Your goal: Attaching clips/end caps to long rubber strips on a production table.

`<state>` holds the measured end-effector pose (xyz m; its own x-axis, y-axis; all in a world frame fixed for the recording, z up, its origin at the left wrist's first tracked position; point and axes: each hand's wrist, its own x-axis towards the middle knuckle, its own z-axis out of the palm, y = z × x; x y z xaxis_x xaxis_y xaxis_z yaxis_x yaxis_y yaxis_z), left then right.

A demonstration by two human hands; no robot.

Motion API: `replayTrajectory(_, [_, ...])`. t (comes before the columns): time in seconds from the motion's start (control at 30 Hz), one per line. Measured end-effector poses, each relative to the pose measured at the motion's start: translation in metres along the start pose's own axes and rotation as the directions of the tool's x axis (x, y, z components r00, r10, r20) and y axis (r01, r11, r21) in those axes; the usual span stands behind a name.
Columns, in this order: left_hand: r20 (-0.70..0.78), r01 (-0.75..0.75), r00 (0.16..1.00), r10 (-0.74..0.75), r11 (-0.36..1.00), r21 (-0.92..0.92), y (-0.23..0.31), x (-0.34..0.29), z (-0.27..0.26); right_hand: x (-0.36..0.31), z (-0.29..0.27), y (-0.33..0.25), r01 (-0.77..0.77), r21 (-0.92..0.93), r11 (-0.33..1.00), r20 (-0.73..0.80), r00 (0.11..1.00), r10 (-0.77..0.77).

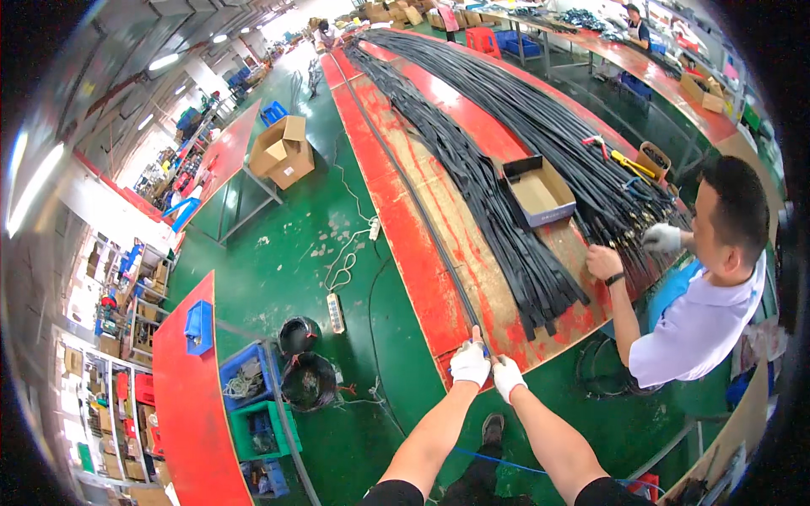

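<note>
A long black cable-like strip (419,209) runs down the left side of the red table (371,181) from its far end. Its near end reaches my left hand (470,361), which wears a white glove with a bare thumb and is closed on it at the table's near edge. My right hand (508,376), also white-gloved, sits close beside the left with fingers bent in. Whatever lies between its fingers is too small to make out. To the right, a bundle of flat black sleeves (498,228) lies along the table.
A co-worker (709,278) stands at the right, hands over a bundle of black cables (540,110). An open shallow box (540,192) rests between the bundles. A power strip (336,313), black buckets (309,381) and a carton (283,153) stand on the left.
</note>
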<state>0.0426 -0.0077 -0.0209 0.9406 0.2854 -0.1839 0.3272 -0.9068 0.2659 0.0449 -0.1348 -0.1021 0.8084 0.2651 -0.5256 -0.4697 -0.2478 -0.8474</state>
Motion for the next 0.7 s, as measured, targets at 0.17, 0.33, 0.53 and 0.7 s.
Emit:
replayTrajectory(0.17, [0.004, 0.029, 1.000, -0.030, 0.999, 0.021, -0.012, -0.002, 0.004, -0.007, 0.013, -0.006, 0.092, -0.156, 0.983, -0.062, 0.993, -0.102])
replayTrajectory(0.33, [-0.054, 0.040, 0.998, -0.040, 0.999, -0.003, -0.004, -0.001, 0.000, -0.030, 0.001, -0.016, 0.040, -0.095, 0.995, -0.027, 0.999, -0.043])
replayTrajectory(0.53, [-0.076, 0.049, 0.996, -0.046, 0.998, 0.047, 0.002, -0.002, -0.001, -0.098, -0.016, 0.033, -0.005, -0.037, 0.999, 0.016, 1.000, 0.006])
replayTrajectory(0.7, [-0.052, 0.028, 0.998, -0.025, 0.997, 0.067, 0.002, -0.010, -0.003, -0.174, -0.037, 0.056, -0.240, 0.209, 0.948, 0.035, 0.971, 0.237])
